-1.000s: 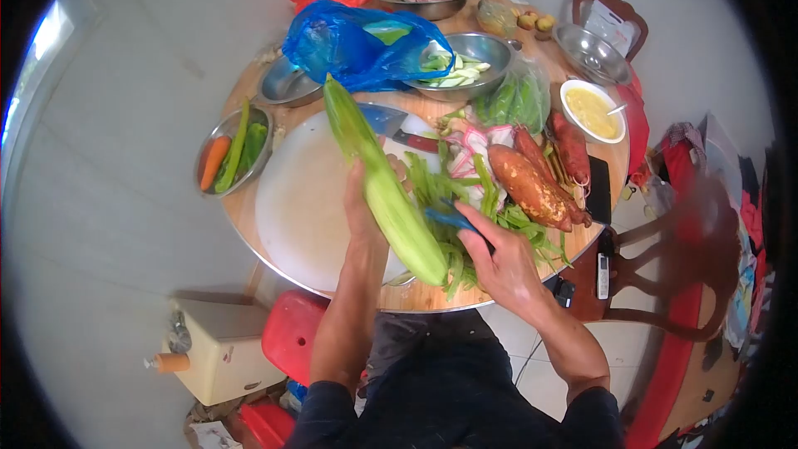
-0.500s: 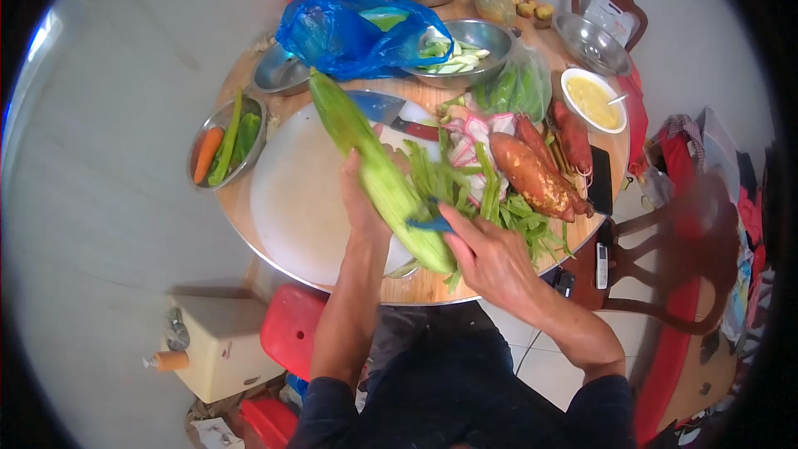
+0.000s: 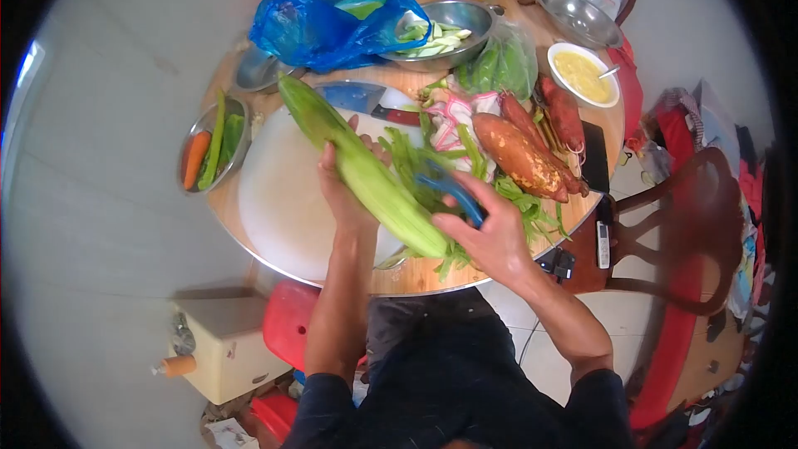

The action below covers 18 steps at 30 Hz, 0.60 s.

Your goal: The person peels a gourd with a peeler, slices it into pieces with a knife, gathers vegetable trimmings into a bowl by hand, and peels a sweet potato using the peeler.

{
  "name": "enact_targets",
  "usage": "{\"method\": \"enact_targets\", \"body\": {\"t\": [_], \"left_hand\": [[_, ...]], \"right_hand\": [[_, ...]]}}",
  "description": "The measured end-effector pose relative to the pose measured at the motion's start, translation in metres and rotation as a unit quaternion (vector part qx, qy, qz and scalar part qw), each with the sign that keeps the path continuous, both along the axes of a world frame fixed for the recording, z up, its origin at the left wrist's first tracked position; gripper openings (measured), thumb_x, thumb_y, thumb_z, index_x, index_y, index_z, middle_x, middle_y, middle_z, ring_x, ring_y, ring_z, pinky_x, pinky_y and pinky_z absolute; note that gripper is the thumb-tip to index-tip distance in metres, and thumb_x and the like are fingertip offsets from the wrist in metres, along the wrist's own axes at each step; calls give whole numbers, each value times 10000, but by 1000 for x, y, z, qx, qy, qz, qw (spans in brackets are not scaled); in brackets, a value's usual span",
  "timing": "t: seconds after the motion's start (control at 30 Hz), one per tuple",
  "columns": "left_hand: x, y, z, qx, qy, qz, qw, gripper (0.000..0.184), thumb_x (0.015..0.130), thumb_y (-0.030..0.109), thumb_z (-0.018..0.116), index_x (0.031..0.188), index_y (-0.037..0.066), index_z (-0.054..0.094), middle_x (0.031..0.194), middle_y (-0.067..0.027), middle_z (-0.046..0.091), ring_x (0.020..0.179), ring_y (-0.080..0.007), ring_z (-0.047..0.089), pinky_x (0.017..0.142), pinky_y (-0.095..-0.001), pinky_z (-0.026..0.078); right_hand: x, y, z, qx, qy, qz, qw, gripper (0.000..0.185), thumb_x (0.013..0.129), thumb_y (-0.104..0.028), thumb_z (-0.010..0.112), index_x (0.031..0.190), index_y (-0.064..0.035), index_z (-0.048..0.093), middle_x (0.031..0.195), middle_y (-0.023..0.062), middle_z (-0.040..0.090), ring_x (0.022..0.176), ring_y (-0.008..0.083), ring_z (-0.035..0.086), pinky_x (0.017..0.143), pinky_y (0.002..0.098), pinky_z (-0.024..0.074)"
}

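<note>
A long green gourd (image 3: 370, 183) slants over the white cutting board (image 3: 278, 191), its darker green end pointing up and left. My left hand (image 3: 347, 187) is wrapped round its middle from below. In my right hand (image 3: 490, 229) is a blue peeler (image 3: 455, 191), just right of the gourd's lower end and apart from it. Green peelings (image 3: 528, 208) lie heaped beneath and beside the peeler. A cleaver (image 3: 362, 100) rests at the board's far edge. Right of the peelings are large reddish-brown tubers (image 3: 519, 156).
A blue plastic bag (image 3: 312, 29) and a metal bowl of cut pieces (image 3: 465, 21) stand at the back. At left is a bowl with a carrot (image 3: 196, 158). A bowl of yellow liquid (image 3: 582, 75) sits at right, near a wooden chair (image 3: 706, 233).
The peeler moved onto the gourd's lower part, then came off to its right. The whole scene has shifted up and left in view. My left hand keeps its hold.
</note>
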State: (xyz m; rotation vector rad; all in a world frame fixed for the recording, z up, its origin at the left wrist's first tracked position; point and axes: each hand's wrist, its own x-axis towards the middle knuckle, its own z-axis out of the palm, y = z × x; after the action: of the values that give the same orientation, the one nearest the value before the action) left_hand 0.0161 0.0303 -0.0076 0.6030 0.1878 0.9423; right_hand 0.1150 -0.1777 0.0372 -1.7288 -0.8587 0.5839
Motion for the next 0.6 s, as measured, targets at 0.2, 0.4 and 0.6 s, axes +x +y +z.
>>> {"method": "enact_targets", "body": {"t": [0.2, 0.4, 0.6], "left_hand": [[-4, -26, 20, 45, 81, 41, 995, 715, 1045, 496, 528, 1514, -42, 483, 1067, -110, 667, 897, -230, 645, 848, -403, 546], [-6, -14, 13, 51, 31, 17, 998, 725, 1042, 508, 536, 1512, -41, 477, 1026, -93, 655, 874, -219, 629, 867, -409, 533], [-11, 3, 6, 28, -51, -19, 998, 710, 1022, 521, 574, 1483, -15, 497, 971, -74, 620, 847, -190, 591, 846, -380, 469]], "right_hand": [[-13, 47, 0, 65, -58, 20, 996, 378, 894, -180, 805, 1211, 13, 731, 963, 220, 729, 812, 312, 742, 732, 387, 566], [1, 35, -18, 63, -71, -3, 996, 278, 894, -143, 735, 1143, -19, 747, 802, 201, 700, 684, 346, 703, 687, 426, 552], [31, 15, -22, -49, -11, -13, 999, 279, 992, -203, 745, 1168, 14, 729, 763, 100, 687, 660, 132, 654, 637, 356, 542]]}}
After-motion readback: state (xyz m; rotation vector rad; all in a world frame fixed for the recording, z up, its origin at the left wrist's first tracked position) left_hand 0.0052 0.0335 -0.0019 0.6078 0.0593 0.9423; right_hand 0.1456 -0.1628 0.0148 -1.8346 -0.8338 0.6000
